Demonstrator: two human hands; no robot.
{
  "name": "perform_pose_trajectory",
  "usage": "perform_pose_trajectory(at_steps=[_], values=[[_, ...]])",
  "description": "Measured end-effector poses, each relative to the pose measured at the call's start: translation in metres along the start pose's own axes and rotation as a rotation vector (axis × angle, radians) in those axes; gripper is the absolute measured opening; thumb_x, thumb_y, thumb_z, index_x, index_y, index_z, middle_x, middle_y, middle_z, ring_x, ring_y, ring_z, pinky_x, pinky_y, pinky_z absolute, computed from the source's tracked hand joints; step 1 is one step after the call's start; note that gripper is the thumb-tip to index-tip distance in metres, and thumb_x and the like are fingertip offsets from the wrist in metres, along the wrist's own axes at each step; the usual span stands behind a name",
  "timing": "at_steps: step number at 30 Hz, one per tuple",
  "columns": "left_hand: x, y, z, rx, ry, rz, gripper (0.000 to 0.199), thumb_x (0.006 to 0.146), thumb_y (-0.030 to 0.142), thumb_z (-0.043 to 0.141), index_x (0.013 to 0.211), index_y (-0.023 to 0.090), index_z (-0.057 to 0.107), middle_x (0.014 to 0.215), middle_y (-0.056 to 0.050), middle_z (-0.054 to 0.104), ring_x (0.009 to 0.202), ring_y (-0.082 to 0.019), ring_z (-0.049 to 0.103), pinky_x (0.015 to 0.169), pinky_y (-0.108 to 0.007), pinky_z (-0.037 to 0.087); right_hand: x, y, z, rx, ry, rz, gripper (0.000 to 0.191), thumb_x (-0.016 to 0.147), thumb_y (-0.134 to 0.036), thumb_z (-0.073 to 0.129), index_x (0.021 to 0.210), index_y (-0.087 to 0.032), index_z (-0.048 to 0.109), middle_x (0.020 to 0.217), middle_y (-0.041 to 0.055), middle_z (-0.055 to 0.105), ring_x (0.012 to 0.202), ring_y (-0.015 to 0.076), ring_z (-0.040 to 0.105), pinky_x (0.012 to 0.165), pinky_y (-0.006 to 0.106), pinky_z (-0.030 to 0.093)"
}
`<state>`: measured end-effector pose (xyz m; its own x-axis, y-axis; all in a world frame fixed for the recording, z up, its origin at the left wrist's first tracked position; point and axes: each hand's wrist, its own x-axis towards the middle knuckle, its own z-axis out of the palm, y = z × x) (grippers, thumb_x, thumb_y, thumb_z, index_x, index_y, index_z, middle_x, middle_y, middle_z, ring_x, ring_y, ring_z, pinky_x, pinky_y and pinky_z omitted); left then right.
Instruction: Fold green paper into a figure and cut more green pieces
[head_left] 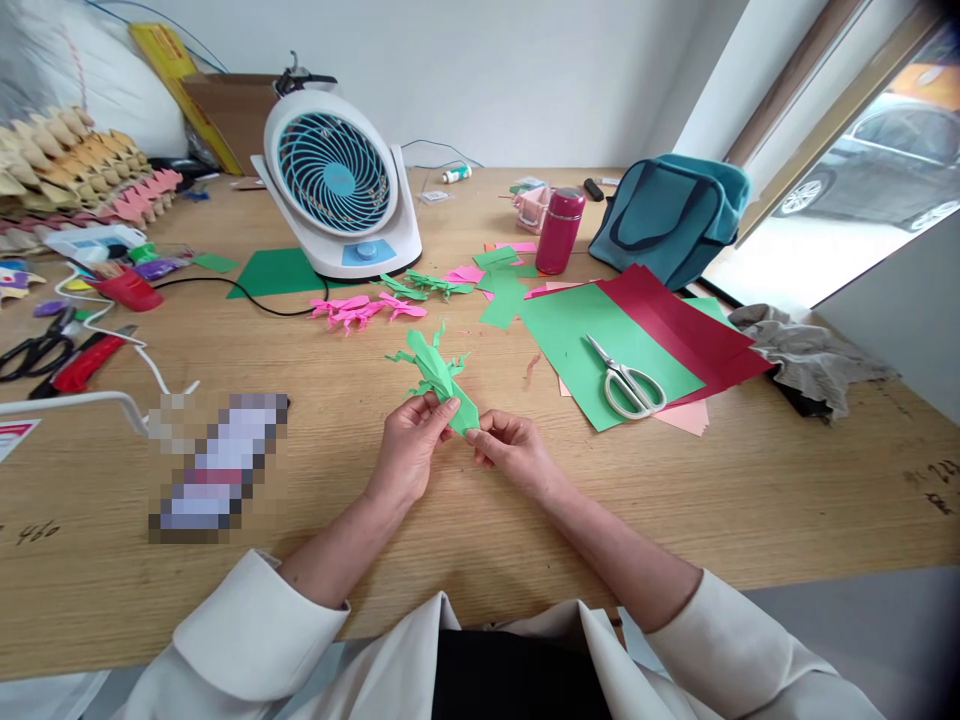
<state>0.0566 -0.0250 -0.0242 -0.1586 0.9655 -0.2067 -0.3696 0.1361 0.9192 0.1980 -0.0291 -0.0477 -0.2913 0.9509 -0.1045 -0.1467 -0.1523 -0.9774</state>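
Observation:
Between my two hands, just above the table, is a light green folded paper figure (pixel 430 362) with thin curled legs sticking out at its far end. My left hand (pixel 415 437) pinches its middle between thumb and fingers. The near tip of the paper is gripped by my right hand (pixel 512 450), its thumb pressed on the edge. Beyond the hands lie several pink paper figures (pixel 364 311) and several green paper figures (pixel 427 287). To the right, white-handled scissors (pixel 628 385) rest on a green paper sheet (pixel 570 345).
A white fan (pixel 341 190) stands at the back, with a magenta flask (pixel 560 230) and a teal bag (pixel 671 215) farther right. Red paper (pixel 675 335) lies under the green sheet. On the left are a blurred phone-like device (pixel 221 465), a red-handled cutter (pixel 86 362) and black scissors (pixel 37 345).

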Motion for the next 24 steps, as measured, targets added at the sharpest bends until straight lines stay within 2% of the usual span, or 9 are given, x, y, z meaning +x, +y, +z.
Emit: perform_pose_trajectory(at_steps=[9,14,19,24], values=[[0.002,0.000,-0.004,-0.001,-0.005,-0.010,0.040,0.050,0.037,0.092,0.067,0.015,0.062,0.067,0.004,0.061,0.058,-0.007,0.050,0.058,-0.020,0.044,0.001,0.003,-0.001,-0.018,0.011,0.059,0.044,0.067,-0.057,0.078,0.064,-0.019,0.056,0.047,-0.0047,0.055,0.042,0.0090,0.046,0.046,0.023,0.034],[0.004,-0.001,-0.007,0.028,-0.038,0.021,0.035,0.054,0.036,0.090,0.070,0.015,0.067,0.068,0.003,0.062,0.059,-0.006,0.049,0.057,-0.019,0.042,-0.001,0.002,-0.003,-0.134,0.011,-0.011,0.044,0.073,-0.055,0.075,0.060,-0.019,0.052,0.046,-0.0056,0.050,0.043,0.0077,0.037,0.045,0.023,0.027],[0.003,-0.006,-0.005,0.070,-0.075,0.048,0.032,0.055,0.035,0.090,0.071,0.014,0.071,0.068,0.002,0.060,0.058,-0.005,0.044,0.050,-0.017,0.035,0.002,-0.002,-0.007,-0.110,0.097,-0.097,0.041,0.077,-0.058,0.068,0.079,-0.018,0.058,0.062,-0.0048,0.052,0.054,0.0095,0.044,0.051,0.023,0.033],[0.000,-0.010,-0.002,0.123,-0.150,-0.007,0.032,0.057,0.037,0.088,0.072,0.013,0.072,0.062,0.003,0.055,0.051,-0.004,0.039,0.044,-0.017,0.031,0.006,-0.002,-0.010,-0.054,0.132,-0.071,0.044,0.073,-0.060,0.070,0.076,-0.018,0.058,0.060,-0.0047,0.051,0.053,0.0095,0.044,0.051,0.023,0.035]])
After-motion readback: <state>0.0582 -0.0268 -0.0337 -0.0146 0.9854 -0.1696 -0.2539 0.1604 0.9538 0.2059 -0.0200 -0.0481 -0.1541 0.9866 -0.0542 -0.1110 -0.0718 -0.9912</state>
